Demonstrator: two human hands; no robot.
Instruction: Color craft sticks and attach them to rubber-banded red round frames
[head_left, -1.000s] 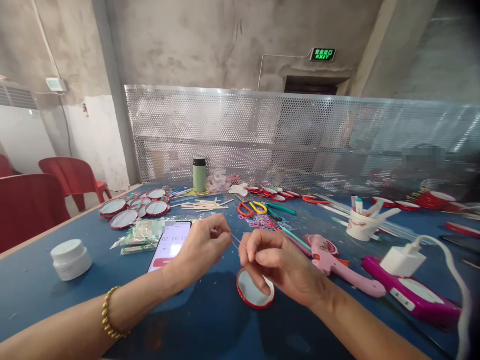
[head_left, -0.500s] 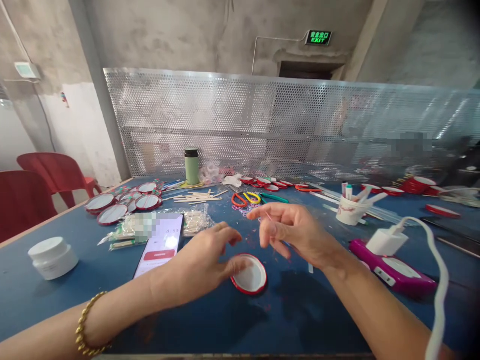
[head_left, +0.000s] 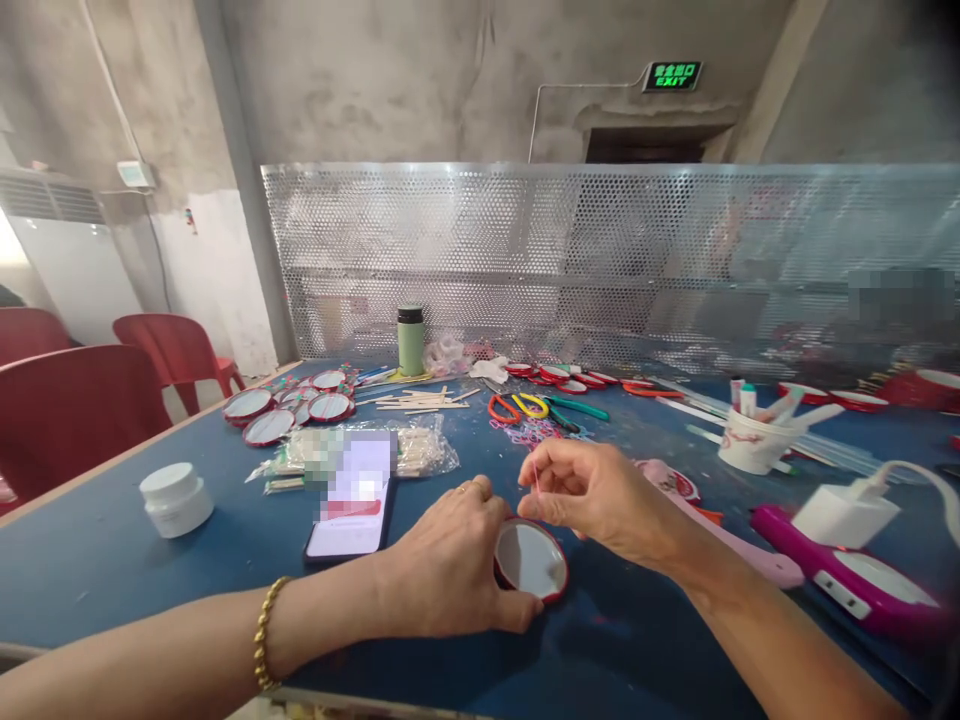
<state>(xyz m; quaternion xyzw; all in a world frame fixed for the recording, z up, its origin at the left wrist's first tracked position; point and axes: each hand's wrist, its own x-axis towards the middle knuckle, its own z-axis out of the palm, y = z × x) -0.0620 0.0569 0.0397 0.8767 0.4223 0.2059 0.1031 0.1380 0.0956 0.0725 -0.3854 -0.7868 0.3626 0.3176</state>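
Note:
A small round mirror (head_left: 534, 562) with a red rim lies on the blue table, tilted slightly. My left hand (head_left: 457, 560) grips it by its left edge, thumb at the near rim and fingers at the far rim. Just above the mirror's far right edge is my right hand (head_left: 581, 490), its thumb and forefinger pinched on a thin pink strand (head_left: 535, 474). The strand's exact kind is too small to make out. Behind the right forearm lies a long pink-handled thing (head_left: 750, 550), partly hidden.
Left of my hands are a lit phone (head_left: 352, 500), bagged wooden sticks (head_left: 427, 445), a white jar (head_left: 177, 500) and stacked red-rimmed mirrors (head_left: 270, 427). Pliers (head_left: 532, 405) and a green bottle (head_left: 410, 342) stand farther back. A cup of pens (head_left: 754, 440) and a purple power strip (head_left: 862, 590) are right.
My left hand has closed around the mirror's edge. My right hand has come down closer to the mirror, still pinching the strand. The view has swung left.

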